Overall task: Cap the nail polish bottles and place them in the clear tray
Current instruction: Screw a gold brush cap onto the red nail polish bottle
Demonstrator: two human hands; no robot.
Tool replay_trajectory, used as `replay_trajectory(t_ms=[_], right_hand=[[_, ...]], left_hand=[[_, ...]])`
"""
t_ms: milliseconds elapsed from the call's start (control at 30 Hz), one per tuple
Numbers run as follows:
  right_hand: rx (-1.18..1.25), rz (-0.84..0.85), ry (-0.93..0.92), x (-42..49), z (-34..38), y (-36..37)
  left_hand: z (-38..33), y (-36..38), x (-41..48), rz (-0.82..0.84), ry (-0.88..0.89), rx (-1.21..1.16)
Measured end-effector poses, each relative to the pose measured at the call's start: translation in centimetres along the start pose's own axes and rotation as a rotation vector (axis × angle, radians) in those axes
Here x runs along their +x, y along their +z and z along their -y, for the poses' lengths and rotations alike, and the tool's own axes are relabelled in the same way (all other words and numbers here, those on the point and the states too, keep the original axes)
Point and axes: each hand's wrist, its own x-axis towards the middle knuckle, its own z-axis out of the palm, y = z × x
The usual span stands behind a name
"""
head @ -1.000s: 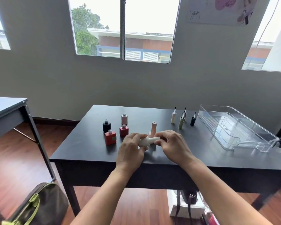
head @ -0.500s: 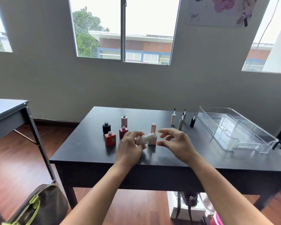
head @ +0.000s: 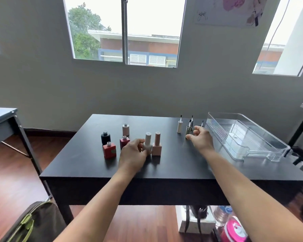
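My left hand (head: 132,154) grips the base of a white capped bottle (head: 147,140), which stands upright on the black table (head: 173,165) beside a pink capped bottle (head: 156,144). Left of them stand uncapped bottles: black (head: 105,137), pale pink (head: 125,129), dark red (head: 124,141) and red square (head: 109,150). My right hand (head: 200,139) hovers with fingers apart at the brush caps; its thumb is next to the olive cap (head: 188,130). A cream cap (head: 179,126), a grey cap (head: 191,122) and a black cap (head: 202,123) stand there too. The clear tray (head: 244,150) lies empty at the right.
A second table (head: 2,117) stands at the left. A brown and green bag (head: 33,222) lies on the wooden floor at the lower left. Under the table sit a white box (head: 191,224) and a pink bottle (head: 233,229).
My right hand let go of the white bottle and moved right to the brush caps. My left hand turned the white bottle upright and set it down beside the pink one.
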Motion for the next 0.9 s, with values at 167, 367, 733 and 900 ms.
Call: replay_trajectory(t_ms=[167,367,733,900], right_hand=[[-0.001,-0.003,0.024,1.5,0.4,1.6],[-0.023,-0.056,0.011,1.5,0.2,2.1],[0.302,0.02,-0.097,-4.8,0.9,1.9],[0.438,0.066,-0.128,-8.5,1.9,1.6]], left_hand=[[0.4,0.3,0.0,0.002,-0.009,0.002],[0.6,0.2,0.1,0.012,-0.018,-0.039],[0.0,-0.4,-0.3,0.044,-0.04,-0.054],[0.2,-1.7,-1.6,-0.028,0.041,-0.053]])
